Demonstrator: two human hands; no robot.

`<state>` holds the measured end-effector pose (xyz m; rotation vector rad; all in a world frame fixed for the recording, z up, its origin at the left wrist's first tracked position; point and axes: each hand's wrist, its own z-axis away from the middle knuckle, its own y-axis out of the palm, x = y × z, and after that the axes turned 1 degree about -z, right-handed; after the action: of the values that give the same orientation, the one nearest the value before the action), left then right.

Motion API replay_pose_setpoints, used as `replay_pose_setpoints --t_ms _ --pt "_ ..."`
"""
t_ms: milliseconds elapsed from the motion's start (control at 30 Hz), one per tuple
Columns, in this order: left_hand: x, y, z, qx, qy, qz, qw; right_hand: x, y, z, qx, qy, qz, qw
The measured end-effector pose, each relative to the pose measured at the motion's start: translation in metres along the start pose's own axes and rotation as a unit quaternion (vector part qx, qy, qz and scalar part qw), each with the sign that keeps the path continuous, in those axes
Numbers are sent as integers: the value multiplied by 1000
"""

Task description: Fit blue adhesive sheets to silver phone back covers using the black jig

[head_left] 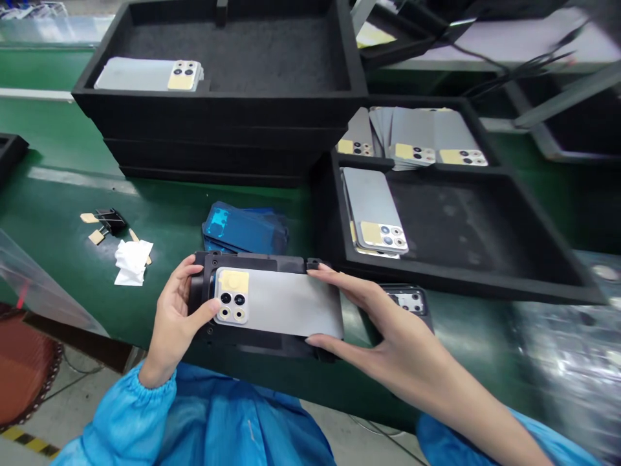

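A silver phone back cover [291, 301], with a camera area and a yellow film patch at its left end, lies over a black fixture [284, 346] near the table's front edge. My left hand [179, 310] wraps round the fixture's left end, its thumb on the cover's camera corner. With thumb and fingers on the two long edges, my right hand [383, 323] holds the cover's right end. Behind the fixture lie several blue film sheets [247, 230]. A black phone frame [412, 301] is partly hidden behind my right hand.
Stacked black trays [223, 116] stand at the back, a silver cover [136, 74] in the top one. More covers [373, 207] lie in black trays [466, 272] at the right. A binder clip [112, 221] and crumpled white tissue [132, 262] sit at the left.
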<state>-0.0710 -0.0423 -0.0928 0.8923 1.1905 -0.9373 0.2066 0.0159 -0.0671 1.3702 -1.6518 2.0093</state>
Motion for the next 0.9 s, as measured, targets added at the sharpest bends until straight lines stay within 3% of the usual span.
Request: replay_pose_setpoints --t_ms 900 --pt "-5 1 0 -16 -21 10 1000 5 2 -4 29 33 -12 999"
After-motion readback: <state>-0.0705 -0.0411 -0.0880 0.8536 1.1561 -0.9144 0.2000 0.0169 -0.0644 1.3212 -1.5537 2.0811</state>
